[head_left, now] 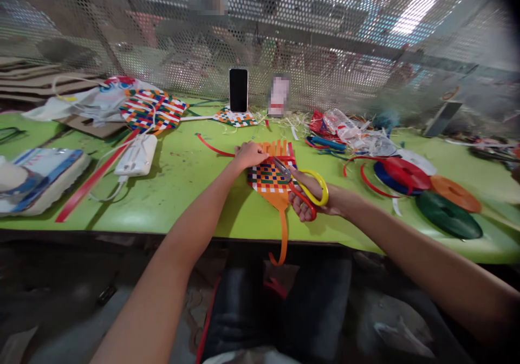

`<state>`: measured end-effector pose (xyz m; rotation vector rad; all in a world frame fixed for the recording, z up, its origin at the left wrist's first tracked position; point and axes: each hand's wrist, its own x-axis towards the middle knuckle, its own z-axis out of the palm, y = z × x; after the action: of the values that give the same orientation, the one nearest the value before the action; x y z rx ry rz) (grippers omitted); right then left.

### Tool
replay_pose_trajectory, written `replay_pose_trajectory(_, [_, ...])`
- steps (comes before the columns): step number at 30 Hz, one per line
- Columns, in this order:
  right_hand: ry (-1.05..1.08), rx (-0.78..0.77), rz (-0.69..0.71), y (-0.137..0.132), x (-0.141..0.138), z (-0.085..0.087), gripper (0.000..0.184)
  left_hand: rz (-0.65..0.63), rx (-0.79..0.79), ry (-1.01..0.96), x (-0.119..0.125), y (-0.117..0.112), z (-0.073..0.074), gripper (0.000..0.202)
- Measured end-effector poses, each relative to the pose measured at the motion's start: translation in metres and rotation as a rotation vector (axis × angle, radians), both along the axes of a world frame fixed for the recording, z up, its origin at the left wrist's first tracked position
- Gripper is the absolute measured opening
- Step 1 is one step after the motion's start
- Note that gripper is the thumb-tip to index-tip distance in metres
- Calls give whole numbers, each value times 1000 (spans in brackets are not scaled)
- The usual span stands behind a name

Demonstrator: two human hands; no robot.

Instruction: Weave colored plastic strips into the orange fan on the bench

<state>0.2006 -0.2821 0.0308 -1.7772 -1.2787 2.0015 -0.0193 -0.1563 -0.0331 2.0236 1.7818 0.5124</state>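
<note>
A small woven mat (268,182) of orange, white, green, blue and red strips lies on the green table, with loose orange strip ends at its far side and a long orange strip (283,234) hanging over the front edge. Across its far part runs a red strip (219,150), whose free end sticks out to the left. My left hand (248,155) is closed on this strip at the mat's far left corner. In my right hand (303,204) are scissors (311,190) with yellow and red handles, their blades over the mat, pointing toward the red strip near my left fingers.
Rolls of red strip (406,173), orange strip (455,193) and green strip (449,215) lie at the right. Behind stand a phone (238,90) and scraps. To the left are a woven fan (154,109), a white power bank (136,155) and a plastic-wrapped pack (44,177).
</note>
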Motion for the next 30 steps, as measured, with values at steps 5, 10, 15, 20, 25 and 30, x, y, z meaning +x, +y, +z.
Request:
replay_pose_trajectory(5, [-3, -11, -17, 2, -3, -3, 83, -9, 1, -9, -1, 2, -2, 39])
replay_pose_trajectory(10, [22, -5, -2, 4, -3, -9, 83, -11, -13, -13, -2, 1, -1, 37])
replay_pose_trajectory(15, [11, -18, -25, 0, -7, -2, 86, -10, -18, -18, -1, 0, 1, 38])
replay_pose_trajectory(20, [-6, -41, -36, -2, -10, 3, 87, -8, -20, -30, -1, 1, 0, 36])
replay_pose_trajectory(25, [-4, -1, -48, 0, -9, -5, 82, -13, -25, -36, -2, 1, 0, 38])
replay_pose_trajectory(30, [-12, 40, -88, 2, -9, -18, 76, -17, -62, -16, -2, -1, 5, 34])
